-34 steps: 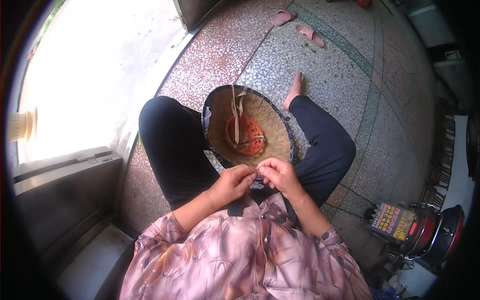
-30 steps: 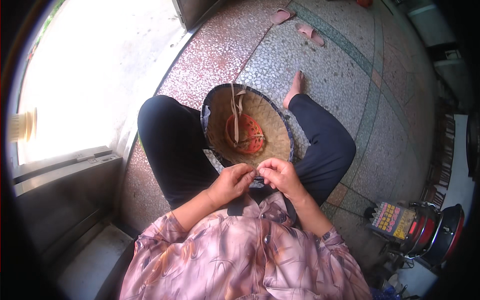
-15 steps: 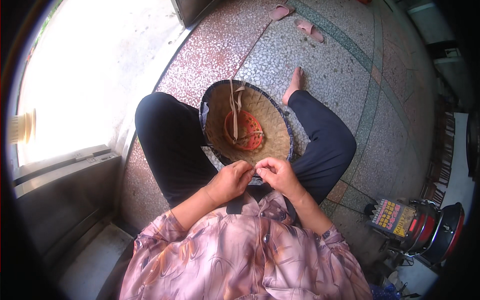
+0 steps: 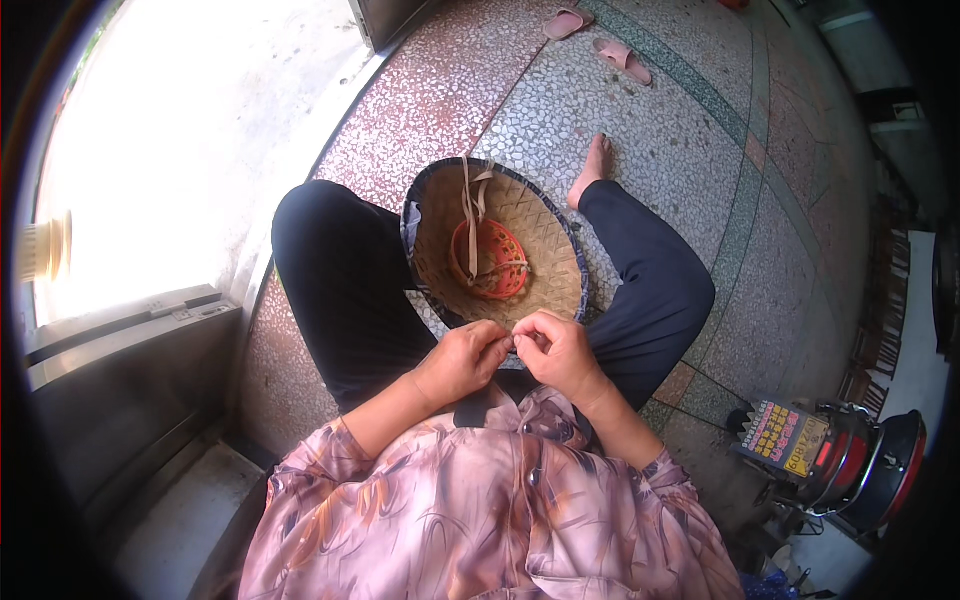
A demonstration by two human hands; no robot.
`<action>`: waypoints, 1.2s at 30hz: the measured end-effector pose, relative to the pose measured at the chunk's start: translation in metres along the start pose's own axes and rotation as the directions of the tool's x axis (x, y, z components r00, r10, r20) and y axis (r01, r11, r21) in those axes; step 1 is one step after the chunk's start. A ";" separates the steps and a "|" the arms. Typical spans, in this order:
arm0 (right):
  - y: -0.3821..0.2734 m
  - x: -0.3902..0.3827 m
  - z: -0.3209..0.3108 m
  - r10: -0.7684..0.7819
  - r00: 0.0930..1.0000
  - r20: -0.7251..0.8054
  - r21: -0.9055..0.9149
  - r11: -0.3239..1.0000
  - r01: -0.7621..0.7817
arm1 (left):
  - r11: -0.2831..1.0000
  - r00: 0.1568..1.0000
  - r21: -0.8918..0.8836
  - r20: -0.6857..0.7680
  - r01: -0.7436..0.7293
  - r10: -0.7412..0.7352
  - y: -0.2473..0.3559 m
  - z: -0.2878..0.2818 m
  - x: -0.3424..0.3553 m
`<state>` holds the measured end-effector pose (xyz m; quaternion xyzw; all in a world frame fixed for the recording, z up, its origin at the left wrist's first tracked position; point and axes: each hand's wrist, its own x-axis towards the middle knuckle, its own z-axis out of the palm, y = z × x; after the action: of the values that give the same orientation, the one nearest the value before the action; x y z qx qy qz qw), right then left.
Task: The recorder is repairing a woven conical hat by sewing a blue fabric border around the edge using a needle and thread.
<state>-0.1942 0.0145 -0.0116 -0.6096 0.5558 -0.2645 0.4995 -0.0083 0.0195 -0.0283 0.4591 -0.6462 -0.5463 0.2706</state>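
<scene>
A woven conical hat (image 4: 500,250) is kept upside down on the lap, so its near rim can be reached. The rim is pinched by the left hand (image 4: 463,360) and right hand (image 4: 556,352), both closed on it.

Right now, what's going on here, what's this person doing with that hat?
A person sits cross-legged on a speckled terrazzo floor with a woven conical hat upside down in their lap. Both hands meet at the hat's near rim: the left hand and the right hand pinch together there, fingertips touching, on something too small to make out. Inside the hat sit an orange mesh headband and a tan chin strap. A pair of pink sandals lies farther off on the floor.
</scene>
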 end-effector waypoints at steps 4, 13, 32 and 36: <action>0.015 -0.002 0.003 0.086 0.996 -0.020 0.101 0.991 -0.084 | 0.972 0.991 -0.193 0.023 0.133 -0.131 -0.008 0.005 -0.002; 0.009 0.001 -0.006 0.325 0.928 0.182 0.440 0.817 -0.372 | 0.726 0.927 -0.576 0.227 0.375 -0.299 -0.003 -0.002 0.000; 0.008 -0.001 0.002 0.121 0.992 0.034 0.097 0.988 -0.124 | 0.710 0.905 -0.565 0.207 0.420 -0.371 -0.004 0.000 0.001; 0.012 -0.002 0.000 0.171 0.984 0.058 0.142 0.974 -0.178 | 0.705 0.909 -0.579 0.199 0.410 -0.365 -0.005 -0.001 0.002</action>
<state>-0.1995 0.0174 -0.0220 -0.5260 0.5747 -0.2457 0.5768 -0.0069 0.0178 -0.0332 0.4533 -0.3335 -0.7847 0.2600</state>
